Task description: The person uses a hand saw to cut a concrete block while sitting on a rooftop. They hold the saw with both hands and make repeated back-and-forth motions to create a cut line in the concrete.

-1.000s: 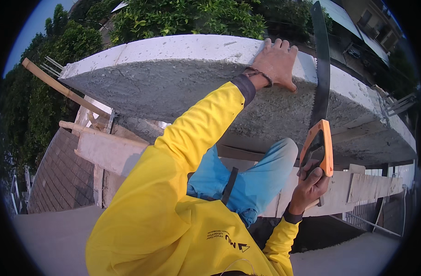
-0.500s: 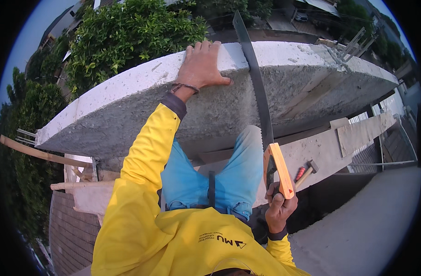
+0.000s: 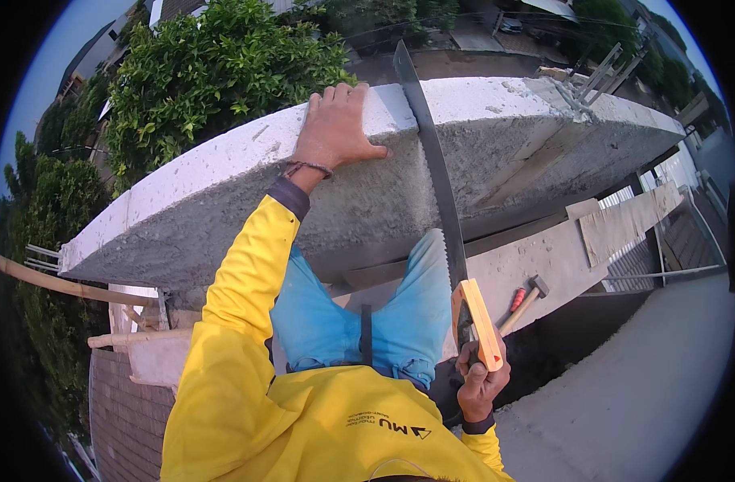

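Currently: left hand (image 3: 335, 132) lay flat, fingers spread, on slab (image 3: 223, 193); right hand (image 3: 480, 381) clamped saw (image 3: 440, 193) handle. Best w/ blade square to edge, long light strokes, thumb kept clear.

The left hand (image 3: 335, 128) lies flat and palm down at the end of a nearly straight arm that reaches up and forward, its fingers together and curled over a far edge, thumb spread to the right. A thin band circles that wrist. The right hand (image 3: 481, 373) sits low and close to the body, elbow bent, fingers wrapped tight in a fist-like grip, wrist turned inward.
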A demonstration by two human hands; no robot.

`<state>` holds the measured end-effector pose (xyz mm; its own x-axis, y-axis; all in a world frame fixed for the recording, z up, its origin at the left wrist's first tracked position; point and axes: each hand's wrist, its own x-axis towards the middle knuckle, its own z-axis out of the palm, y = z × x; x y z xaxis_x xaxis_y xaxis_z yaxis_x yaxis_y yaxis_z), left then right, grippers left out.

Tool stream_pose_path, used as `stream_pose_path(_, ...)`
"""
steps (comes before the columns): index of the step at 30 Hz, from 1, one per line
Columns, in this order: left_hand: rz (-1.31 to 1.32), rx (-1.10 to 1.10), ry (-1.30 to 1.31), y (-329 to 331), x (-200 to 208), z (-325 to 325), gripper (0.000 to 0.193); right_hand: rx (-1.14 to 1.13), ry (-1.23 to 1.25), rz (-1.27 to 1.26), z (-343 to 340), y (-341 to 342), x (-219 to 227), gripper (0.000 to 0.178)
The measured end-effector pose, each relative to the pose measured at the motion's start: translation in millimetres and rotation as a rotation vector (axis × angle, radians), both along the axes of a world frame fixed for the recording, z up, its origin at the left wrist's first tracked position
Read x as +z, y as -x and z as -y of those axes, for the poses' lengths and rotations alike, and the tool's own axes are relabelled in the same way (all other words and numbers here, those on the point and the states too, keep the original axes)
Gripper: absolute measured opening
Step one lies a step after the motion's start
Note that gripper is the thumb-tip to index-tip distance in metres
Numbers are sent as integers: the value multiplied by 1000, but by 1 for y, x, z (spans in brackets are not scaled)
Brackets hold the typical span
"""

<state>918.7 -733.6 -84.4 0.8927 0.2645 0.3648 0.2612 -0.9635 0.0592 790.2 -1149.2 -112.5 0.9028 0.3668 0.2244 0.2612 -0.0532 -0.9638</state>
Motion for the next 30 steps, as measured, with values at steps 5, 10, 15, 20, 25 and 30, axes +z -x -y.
stream_pose_path(5,1,13,13,2,4,4,111,61,-36,102,-89,-84,20,59)
stream_pose_path(10,-5,8,2,4,8,4,113,51,12,294,-149,-158,-16,53)
stream_pose_path(15,9,-13,16,1,1,-2,113,27,113,33,-27,-44,-10,58)
stream_pose_path(20,-10,23,10,0,0,1,110,52,56,166,-28,-29,41,60)
stream_pose_path(25,-13,15,5,3,9,6,110,53,68,416,-168,-159,26,48)
stream_pose_path(30,-13,-4,-32,5,8,3,111,86,76,233,-99,-127,-16,51)
